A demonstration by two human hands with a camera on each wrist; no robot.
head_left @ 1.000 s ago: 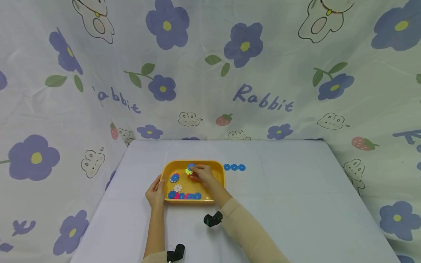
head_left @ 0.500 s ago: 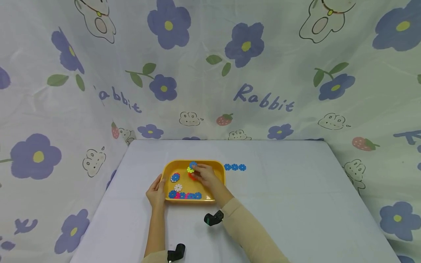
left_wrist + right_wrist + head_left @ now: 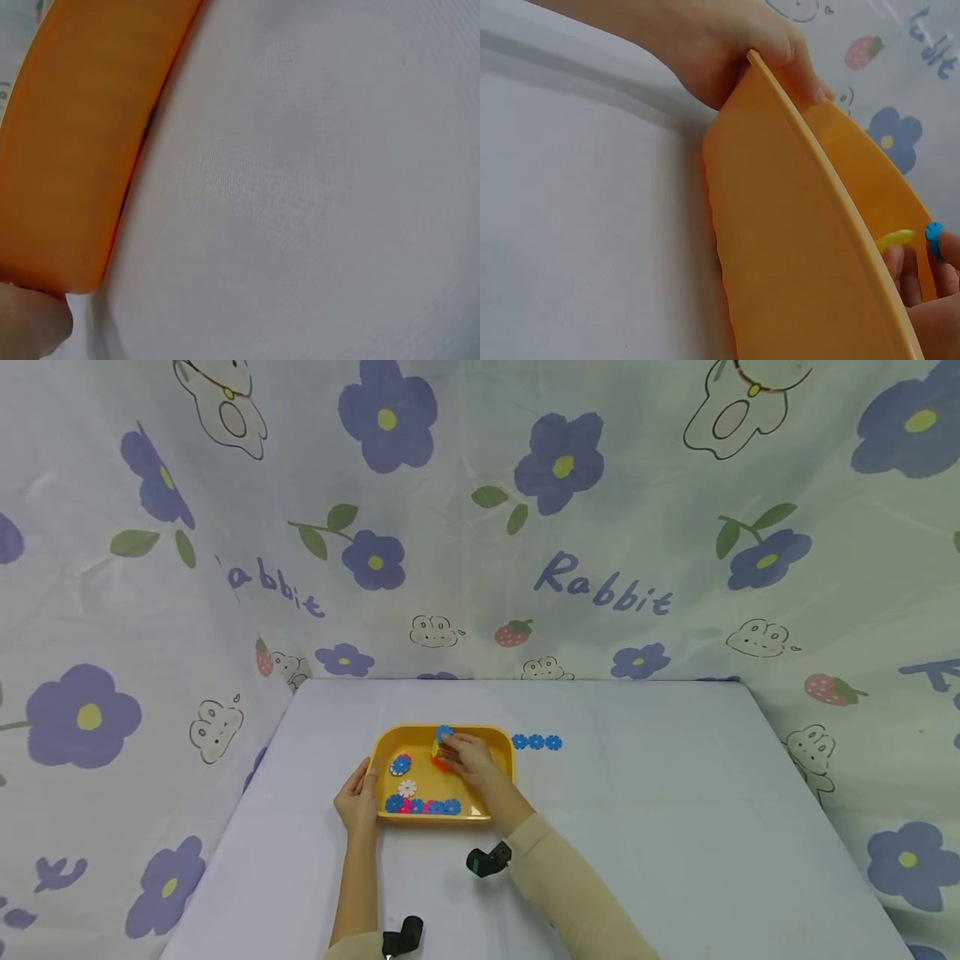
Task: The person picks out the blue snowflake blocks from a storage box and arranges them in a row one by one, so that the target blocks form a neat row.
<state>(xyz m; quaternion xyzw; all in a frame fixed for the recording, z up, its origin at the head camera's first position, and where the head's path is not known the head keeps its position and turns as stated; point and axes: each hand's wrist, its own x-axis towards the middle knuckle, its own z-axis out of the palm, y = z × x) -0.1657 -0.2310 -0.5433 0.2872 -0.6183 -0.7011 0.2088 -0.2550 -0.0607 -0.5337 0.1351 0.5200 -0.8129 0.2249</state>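
A yellow tray stands on the white table. My left hand grips its left side, thumb over the rim and fingers outside, as the right wrist view also shows. Over the back of the tray, my right hand pinches a blue snowflake disc between thumb and finger. A yellow-green disc sits at its other fingers, and an orange-red disc lies below them, partly hidden. Inside the tray are a blue disc on other discs, a white disc, and several blue and pink ones along the front wall.
Three blue snowflake discs lie in a row on the table just right of the tray's back corner. A black wrist camera is worn at each sleeve. Patterned cloth hangs behind the table and at both sides.
The right hand has shifted slightly right with the blue disc. The yellow-green disc has turned from facing up to nearly edge-on. My left hand keeps its grip on the tray.
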